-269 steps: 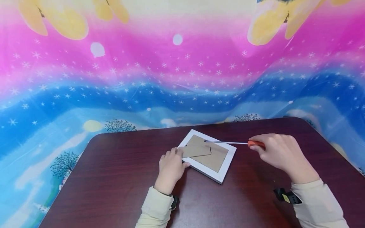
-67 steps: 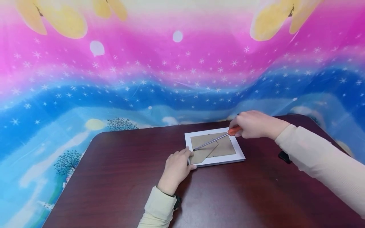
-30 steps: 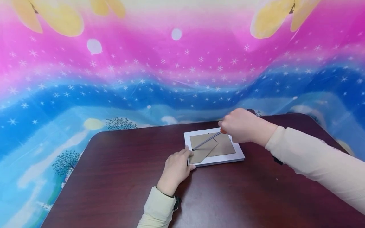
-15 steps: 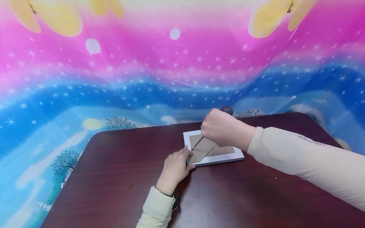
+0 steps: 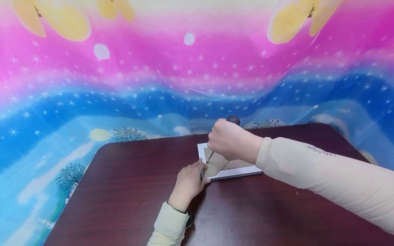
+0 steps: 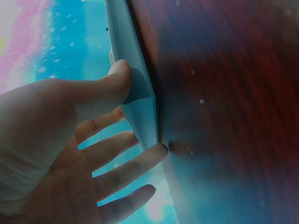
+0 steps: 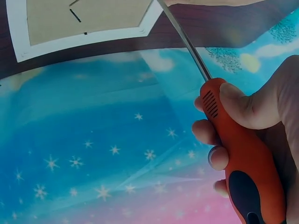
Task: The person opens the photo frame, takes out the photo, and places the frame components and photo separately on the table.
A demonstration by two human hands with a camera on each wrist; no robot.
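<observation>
A white picture frame (image 5: pixel 237 173) lies face down on the table, its brown backing board (image 5: pixel 215 164) showing, with a flap-like stand on it. My left hand (image 5: pixel 189 179) holds the frame's near left corner, thumb along the front side (image 6: pixel 140 84), other fingers around the left side. My right hand (image 5: pixel 231 138) grips a screwdriver by its orange and black handle (image 7: pixel 245 144). The steel shaft (image 7: pixel 187 44) slants down, its tip at the board's left edge beside my left fingertips. In the head view my right hand covers the frame's far right part.
The dark red-brown wooden table (image 5: pixel 129 191) extends around the frame. Behind it hangs a pink and blue cloth (image 5: pixel 154 75) with snowflakes and trees. My right sleeve (image 5: pixel 314 167) reaches across the table's right side.
The frame has been turned since the earliest view. Lately my right hand has moved left and tipped the screwdriver steeper, its tip staying at the board's left edge. My left hand stays put.
</observation>
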